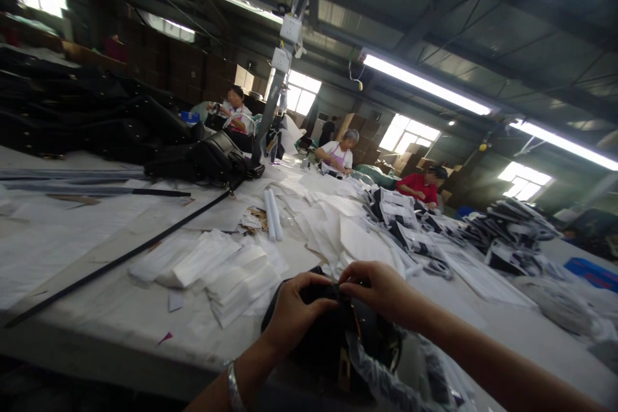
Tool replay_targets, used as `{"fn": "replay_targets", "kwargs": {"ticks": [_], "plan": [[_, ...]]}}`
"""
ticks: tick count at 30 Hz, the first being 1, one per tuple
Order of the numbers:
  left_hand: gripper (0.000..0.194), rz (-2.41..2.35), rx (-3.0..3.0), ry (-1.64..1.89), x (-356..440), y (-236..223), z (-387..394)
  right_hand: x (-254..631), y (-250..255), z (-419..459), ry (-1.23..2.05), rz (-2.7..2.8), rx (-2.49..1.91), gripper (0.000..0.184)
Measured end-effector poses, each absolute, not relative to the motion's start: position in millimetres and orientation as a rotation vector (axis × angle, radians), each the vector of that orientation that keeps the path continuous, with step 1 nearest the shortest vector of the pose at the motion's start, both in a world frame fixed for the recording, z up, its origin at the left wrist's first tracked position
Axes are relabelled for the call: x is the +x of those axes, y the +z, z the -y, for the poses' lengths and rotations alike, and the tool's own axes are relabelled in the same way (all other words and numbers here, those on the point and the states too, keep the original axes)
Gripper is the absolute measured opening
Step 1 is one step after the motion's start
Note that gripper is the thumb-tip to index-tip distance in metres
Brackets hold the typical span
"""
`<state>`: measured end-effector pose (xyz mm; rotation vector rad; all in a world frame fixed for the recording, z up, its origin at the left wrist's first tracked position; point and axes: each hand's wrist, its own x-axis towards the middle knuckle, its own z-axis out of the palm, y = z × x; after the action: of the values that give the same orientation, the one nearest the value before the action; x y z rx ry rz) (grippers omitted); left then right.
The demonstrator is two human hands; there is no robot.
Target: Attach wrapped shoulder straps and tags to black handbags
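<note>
At the table's [193,328] near edge, your left hand [295,312] and right hand [374,290] pinch the top of a black bag [313,351] beneath them, fingers curled nearly closed. Beyond your hands lie white sheets [241,270]; farther left, black bags [212,154] are heaped.

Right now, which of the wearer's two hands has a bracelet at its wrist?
The left hand, pinching the black item from the picture's left side: a silver bracelet circles its wrist. The right hand shows a bare wrist and forearm.
</note>
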<state>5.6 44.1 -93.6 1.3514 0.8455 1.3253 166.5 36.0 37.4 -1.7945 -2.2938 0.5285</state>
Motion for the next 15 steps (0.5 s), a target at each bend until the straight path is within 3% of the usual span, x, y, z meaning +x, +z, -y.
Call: {"fn": "replay_targets", "kwargs": {"ticks": [9, 15], "plan": [[0.024, -0.909, 1.342, 1.358, 9, -96, -38, 180, 26, -43, 0.892, 2.202, -1.713, 0.02], [0.024, -0.916, 1.331, 1.345, 11, -100, -39, 170, 20, -38, 0.641, 2.253, -1.716, 0.013]]}}
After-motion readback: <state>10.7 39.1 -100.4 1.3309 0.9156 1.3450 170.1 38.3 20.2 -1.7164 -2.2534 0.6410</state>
